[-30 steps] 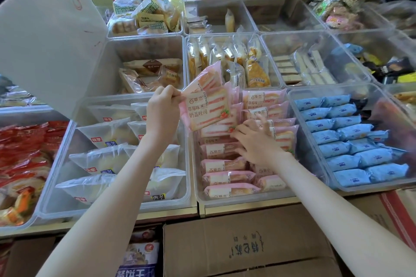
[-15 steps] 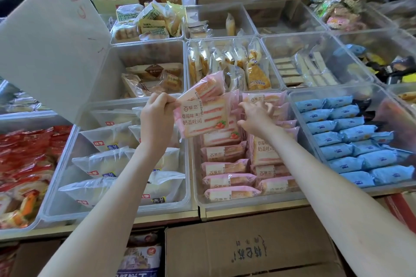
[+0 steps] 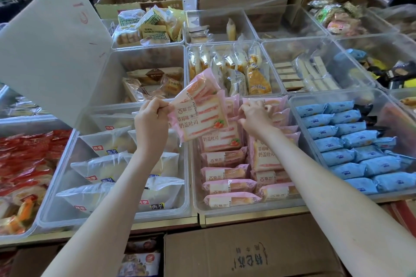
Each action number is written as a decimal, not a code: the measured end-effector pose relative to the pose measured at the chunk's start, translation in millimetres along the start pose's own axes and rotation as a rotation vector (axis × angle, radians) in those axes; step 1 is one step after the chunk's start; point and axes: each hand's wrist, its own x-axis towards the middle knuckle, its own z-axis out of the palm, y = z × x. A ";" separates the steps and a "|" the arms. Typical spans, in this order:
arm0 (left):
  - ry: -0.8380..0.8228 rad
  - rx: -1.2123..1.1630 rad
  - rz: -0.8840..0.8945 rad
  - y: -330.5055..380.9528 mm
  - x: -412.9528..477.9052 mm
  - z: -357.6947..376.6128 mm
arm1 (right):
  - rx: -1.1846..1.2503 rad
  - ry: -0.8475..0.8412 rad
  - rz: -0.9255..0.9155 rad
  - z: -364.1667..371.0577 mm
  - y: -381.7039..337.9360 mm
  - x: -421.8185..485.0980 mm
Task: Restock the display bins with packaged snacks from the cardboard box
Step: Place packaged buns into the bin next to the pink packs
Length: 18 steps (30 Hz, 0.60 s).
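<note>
Hands: The left hand point(image 3: 153, 119) is closed in a pinch on the left edge of a small stack of pink strawberry toast packets point(image 3: 199, 117). The stack is held tilted in the air over the rear left part of the clear display bin point(image 3: 247, 212). At least two packets are in it, fanned one behind the other. The right hand point(image 3: 255, 117) has its fingers curled over the top edge of the rear pink packets point(image 3: 273, 103), which stand at the bin's back right corner, and it grips them there.

Bin contents: More packets of the same pink kind lie in two columns running from the front wall toward the back, overlapping one another. The right forearm crosses above the right column.

Surroundings: The bin just to the left holds white packets point(image 3: 121, 164) and the bin just to the right holds blue packets point(image 3: 351, 148). Red packets point(image 3: 27, 159) fill the bin at the far left. A pale lid point(image 3: 51, 47) stands tilted open at the upper left.

Supply: The cardboard box point(image 3: 247, 254) sits below the shelf's front edge, directly beneath the pink bin. Its top face carries printed characters.
</note>
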 end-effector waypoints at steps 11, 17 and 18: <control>0.056 0.001 0.005 3.7 5.9 -13.2 | 0.376 0.346 0.112 3.9 3.9 7.9; -0.032 0.011 0.072 21.0 2.3 -1.2 | 0.321 0.172 0.105 0.7 14.0 -1.0; -0.054 0.014 0.083 24.0 1.4 2.7 | 0.304 0.134 0.110 -1.1 15.2 -4.3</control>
